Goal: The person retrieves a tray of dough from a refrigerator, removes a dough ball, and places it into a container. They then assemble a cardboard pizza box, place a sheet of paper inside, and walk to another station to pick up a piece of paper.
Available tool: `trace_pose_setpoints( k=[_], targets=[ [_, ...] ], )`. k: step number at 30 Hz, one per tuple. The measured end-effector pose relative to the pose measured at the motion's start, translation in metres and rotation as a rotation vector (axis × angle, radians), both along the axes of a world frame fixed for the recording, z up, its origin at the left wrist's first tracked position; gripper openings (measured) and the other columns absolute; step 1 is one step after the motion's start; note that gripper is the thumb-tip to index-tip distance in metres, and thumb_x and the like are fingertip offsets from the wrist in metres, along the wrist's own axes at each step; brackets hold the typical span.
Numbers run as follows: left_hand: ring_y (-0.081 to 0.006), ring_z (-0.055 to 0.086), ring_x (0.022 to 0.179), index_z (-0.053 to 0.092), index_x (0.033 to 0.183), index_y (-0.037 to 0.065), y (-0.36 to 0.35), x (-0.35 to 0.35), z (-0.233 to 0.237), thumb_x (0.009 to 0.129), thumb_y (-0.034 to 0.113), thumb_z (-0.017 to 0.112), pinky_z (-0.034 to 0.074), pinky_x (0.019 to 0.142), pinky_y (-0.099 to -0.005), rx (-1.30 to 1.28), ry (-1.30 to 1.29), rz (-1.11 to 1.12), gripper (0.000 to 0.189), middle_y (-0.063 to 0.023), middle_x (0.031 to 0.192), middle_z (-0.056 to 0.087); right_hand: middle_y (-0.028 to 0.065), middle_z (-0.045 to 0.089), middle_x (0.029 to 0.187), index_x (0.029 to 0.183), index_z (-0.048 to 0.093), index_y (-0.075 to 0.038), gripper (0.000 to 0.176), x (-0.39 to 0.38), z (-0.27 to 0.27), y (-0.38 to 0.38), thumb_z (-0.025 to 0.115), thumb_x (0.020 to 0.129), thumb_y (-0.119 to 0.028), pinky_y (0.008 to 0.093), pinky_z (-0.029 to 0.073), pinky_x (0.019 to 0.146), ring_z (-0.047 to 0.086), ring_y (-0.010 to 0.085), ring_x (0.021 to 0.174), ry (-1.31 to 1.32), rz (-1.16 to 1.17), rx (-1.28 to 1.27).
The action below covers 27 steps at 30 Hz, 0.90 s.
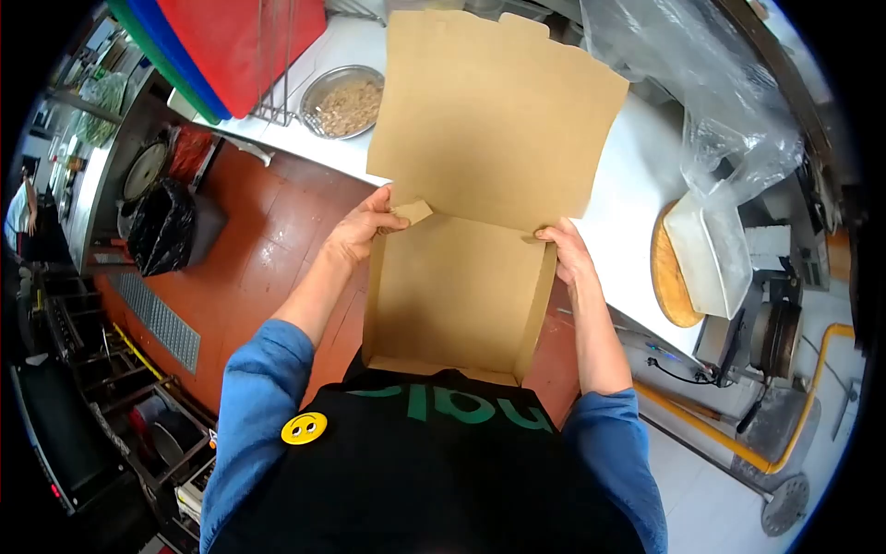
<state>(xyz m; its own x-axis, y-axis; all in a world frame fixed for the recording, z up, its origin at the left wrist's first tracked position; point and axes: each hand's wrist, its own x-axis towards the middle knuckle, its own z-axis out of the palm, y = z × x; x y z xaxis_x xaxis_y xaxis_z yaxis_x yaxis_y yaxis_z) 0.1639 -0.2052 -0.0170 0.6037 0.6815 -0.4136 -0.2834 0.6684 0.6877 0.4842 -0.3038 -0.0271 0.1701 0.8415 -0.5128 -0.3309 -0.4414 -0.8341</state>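
Note:
A brown cardboard box (457, 295) is held in front of my body, its lid (498, 111) raised and leaning away over the white counter. My left hand (362, 226) grips the box's far left corner, thumb and fingers pinching by a small cardboard flap (413, 212). At the far right corner my right hand (568, 251) is closed on the side wall, thumb on the inner edge. The inside of the box shows bare cardboard. Its near edge rests close against my black apron (443, 462).
On the white counter (623, 231) are a metal bowl of crumbly food (343, 102), coloured cutting boards (240, 46) in a wire rack, a round wooden board (678, 277) under a white container (706, 254), and plastic sheeting (701, 83). A black-bagged bin (171, 226) stands left.

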Motion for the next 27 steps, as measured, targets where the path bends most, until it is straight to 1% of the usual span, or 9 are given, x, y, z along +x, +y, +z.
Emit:
trace_pose_setpoints(
  k=[8, 12, 15, 17, 18, 20, 21, 23, 27],
  targets=[
    [-0.0190, 0.064, 0.092, 0.058, 0.113, 0.005, 0.020, 0.044, -0.004, 0.077, -0.010, 0.056, 0.055, 0.079, -0.0322, -0.213, -0.016, 0.160, 0.039, -0.0074, 0.099, 0.065, 0.0097, 0.063, 0.081, 0.081, 0.061, 0.002, 0.010, 0.045, -0.032, 0.004, 0.054, 0.074, 0.001, 0.0309, 0.053, 0.067, 0.061, 0.0193, 0.069, -0.004, -0.190, 0.069],
    [-0.0193, 0.064, 0.090, 0.058, 0.108, 0.005, 0.030, 0.059, -0.013, 0.078, -0.004, 0.060, 0.054, 0.079, -0.0320, -0.226, 0.086, 0.175, 0.031, -0.0074, 0.097, 0.065, 0.0089, 0.062, 0.078, 0.077, 0.060, 0.002, 0.008, 0.069, -0.051, 0.011, 0.054, 0.073, 0.000, 0.0306, 0.052, 0.065, 0.060, 0.0188, 0.068, 0.008, -0.187, 0.123],
    [-0.0192, 0.064, 0.086, 0.059, 0.103, 0.005, 0.023, 0.078, 0.011, 0.077, 0.004, 0.068, 0.054, 0.077, -0.0331, -0.215, -0.061, 0.079, 0.028, -0.0070, 0.096, 0.064, 0.0091, 0.062, 0.078, 0.079, 0.060, 0.002, 0.009, 0.081, -0.052, 0.013, 0.054, 0.073, 0.000, 0.0323, 0.052, 0.066, 0.060, 0.0188, 0.067, 0.055, -0.248, 0.101],
    [-0.0205, 0.063, 0.086, 0.058, 0.103, 0.005, 0.010, 0.090, 0.019, 0.076, 0.006, 0.070, 0.053, 0.074, -0.0344, 0.061, 0.298, 0.276, 0.030, -0.0063, 0.097, 0.063, 0.0088, 0.062, 0.077, 0.079, 0.060, 0.001, 0.009, 0.087, -0.052, 0.015, 0.053, 0.073, 0.000, 0.0325, 0.052, 0.070, 0.060, 0.0182, 0.069, 0.066, -0.263, 0.029],
    [-0.0205, 0.063, 0.086, 0.058, 0.103, 0.005, 0.002, 0.091, 0.023, 0.076, 0.006, 0.070, 0.053, 0.074, -0.0344, 0.063, 0.300, 0.265, 0.030, -0.0063, 0.097, 0.063, 0.0088, 0.062, 0.077, 0.079, 0.060, 0.001, 0.009, 0.087, -0.049, 0.016, 0.053, 0.073, 0.000, 0.0325, 0.052, 0.070, 0.060, 0.0182, 0.069, 0.068, -0.275, 0.030],
    [-0.0225, 0.059, 0.089, 0.058, 0.106, 0.005, -0.011, 0.089, 0.027, 0.074, 0.004, 0.069, 0.050, 0.072, -0.0348, 1.194, 0.907, 0.210, 0.033, -0.0068, 0.098, 0.061, 0.0089, 0.062, 0.077, 0.079, 0.059, 0.001, 0.008, 0.077, -0.026, 0.022, 0.052, 0.073, 0.001, 0.0324, 0.052, 0.069, 0.060, 0.0180, 0.072, 0.054, -0.329, 0.024],
    [-0.0225, 0.059, 0.089, 0.058, 0.106, 0.005, -0.008, 0.090, 0.027, 0.074, 0.004, 0.069, 0.050, 0.072, -0.0348, 1.193, 0.904, 0.200, 0.033, -0.0068, 0.098, 0.061, 0.0089, 0.062, 0.077, 0.079, 0.059, 0.001, 0.008, 0.078, -0.024, 0.023, 0.052, 0.073, 0.001, 0.0324, 0.052, 0.069, 0.060, 0.0180, 0.072, 0.054, -0.337, 0.018],
    [-0.0253, 0.055, 0.089, 0.059, 0.107, 0.005, 0.001, 0.094, 0.026, 0.072, -0.002, 0.065, 0.048, 0.072, -0.0345, 1.556, 1.027, 0.131, 0.036, -0.0075, 0.096, 0.060, 0.0087, 0.061, 0.076, 0.078, 0.060, 0.001, 0.009, 0.079, -0.023, 0.029, 0.052, 0.073, 0.001, 0.0324, 0.051, 0.070, 0.060, 0.0182, 0.074, 0.062, -0.252, 0.030],
    [-0.0260, 0.052, 0.084, 0.067, 0.083, 0.005, 0.027, 0.093, 0.009, 0.068, -0.010, 0.059, 0.048, 0.072, -0.0346, 1.462, 0.923, 0.106, 0.022, -0.0062, 0.096, 0.061, 0.0090, 0.062, 0.077, 0.080, 0.061, 0.002, 0.012, 0.087, -0.052, 0.032, 0.053, 0.072, 0.001, 0.0319, 0.052, 0.067, 0.061, 0.0188, 0.072, 0.010, -0.261, 0.065]
  ],
)
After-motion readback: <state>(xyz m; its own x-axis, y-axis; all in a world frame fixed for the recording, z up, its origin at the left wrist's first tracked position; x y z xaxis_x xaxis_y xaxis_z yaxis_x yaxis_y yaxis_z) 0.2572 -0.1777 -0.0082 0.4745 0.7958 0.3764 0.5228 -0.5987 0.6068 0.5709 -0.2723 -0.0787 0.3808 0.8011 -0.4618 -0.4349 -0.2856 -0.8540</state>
